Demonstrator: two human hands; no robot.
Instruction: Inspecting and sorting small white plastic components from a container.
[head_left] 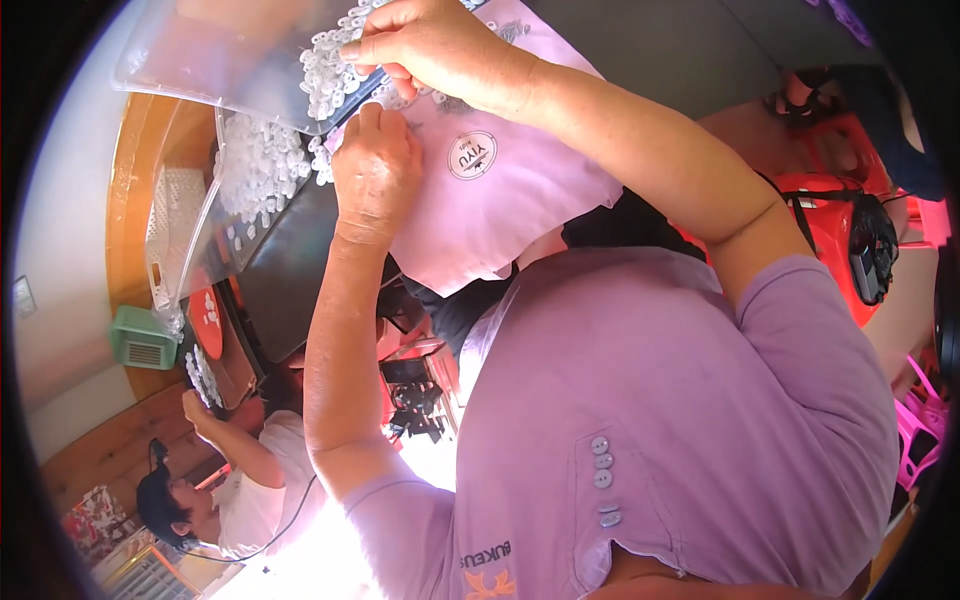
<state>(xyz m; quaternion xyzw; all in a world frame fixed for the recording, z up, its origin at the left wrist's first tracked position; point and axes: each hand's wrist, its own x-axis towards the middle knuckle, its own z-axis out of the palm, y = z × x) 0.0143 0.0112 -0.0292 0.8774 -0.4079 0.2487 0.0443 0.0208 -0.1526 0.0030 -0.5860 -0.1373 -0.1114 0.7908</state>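
My left hand (pixel 378 172) is closed, its fingertips curled down at the edge of a pink cloth (pixel 520 190) spread over my lap. Whatever those fingers grip is hidden. Just beyond it, my right hand (pixel 430 52) reaches over a heap of small white plastic pieces (pixel 335 72) in a clear, blue-edged tray (pixel 318 127). Thumb and fingers are drawn together there, and anything between them is too small to name. More white pieces lie on the cloth under the right hand, with small dark grey bits among them.
Left of the tray, a clear plastic bin (pixel 200 235) holds another white pile (pixel 262 165). Beyond stand a green plastic basket (pixel 143 338) and a red plate (pixel 206 322). Another person (pixel 270 470) at lower left holds white pieces. A red chair (pixel 835 240) stands at right.
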